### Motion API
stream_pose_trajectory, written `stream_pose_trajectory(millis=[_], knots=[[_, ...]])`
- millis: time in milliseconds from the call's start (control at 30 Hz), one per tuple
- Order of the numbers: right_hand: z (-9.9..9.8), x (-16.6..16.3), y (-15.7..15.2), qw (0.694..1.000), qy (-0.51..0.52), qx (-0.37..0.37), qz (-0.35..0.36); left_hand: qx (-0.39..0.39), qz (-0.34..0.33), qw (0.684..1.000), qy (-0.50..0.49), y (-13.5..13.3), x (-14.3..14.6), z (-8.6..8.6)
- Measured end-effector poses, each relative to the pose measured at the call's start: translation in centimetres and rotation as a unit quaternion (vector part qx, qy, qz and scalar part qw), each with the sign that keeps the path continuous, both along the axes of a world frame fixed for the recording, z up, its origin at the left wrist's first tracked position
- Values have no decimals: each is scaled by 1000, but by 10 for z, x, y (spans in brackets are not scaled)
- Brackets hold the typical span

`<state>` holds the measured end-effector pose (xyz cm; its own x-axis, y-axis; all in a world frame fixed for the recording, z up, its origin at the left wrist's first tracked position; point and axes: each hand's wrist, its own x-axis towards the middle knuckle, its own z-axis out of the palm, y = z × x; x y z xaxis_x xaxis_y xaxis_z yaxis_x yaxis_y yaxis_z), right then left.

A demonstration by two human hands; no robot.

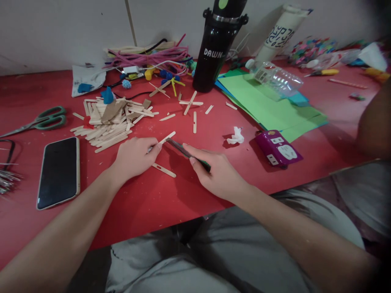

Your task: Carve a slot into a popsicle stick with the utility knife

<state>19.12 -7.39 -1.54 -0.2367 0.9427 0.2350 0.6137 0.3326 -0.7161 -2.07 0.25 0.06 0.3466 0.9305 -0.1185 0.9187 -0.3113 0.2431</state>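
Observation:
My left hand is closed around a wooden craft stick, pinching it so that one end points away to the upper right. In my right hand is a box cutter, gripped by its dark handle. Its blade end meets the craft stick or lies right beside it; I cannot tell which. Just below my left fingers, a second craft stick with a slot cut in it rests on the red table. Farther back is another notched stick, near two sticks crossed together.
A pile of craft sticks lies behind my left hand, with a phone and scissors at left. Beyond stand a black bottle and pipe cleaners. Green paper, a purple adapter and another person's arm are at right.

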Motion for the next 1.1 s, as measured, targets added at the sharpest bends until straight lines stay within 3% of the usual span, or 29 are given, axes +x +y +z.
stream_pose_trajectory(millis=[1100], knots=[[1,-2,4,999,-26,23,14,0,3,1000,-6,1,-1,-1]])
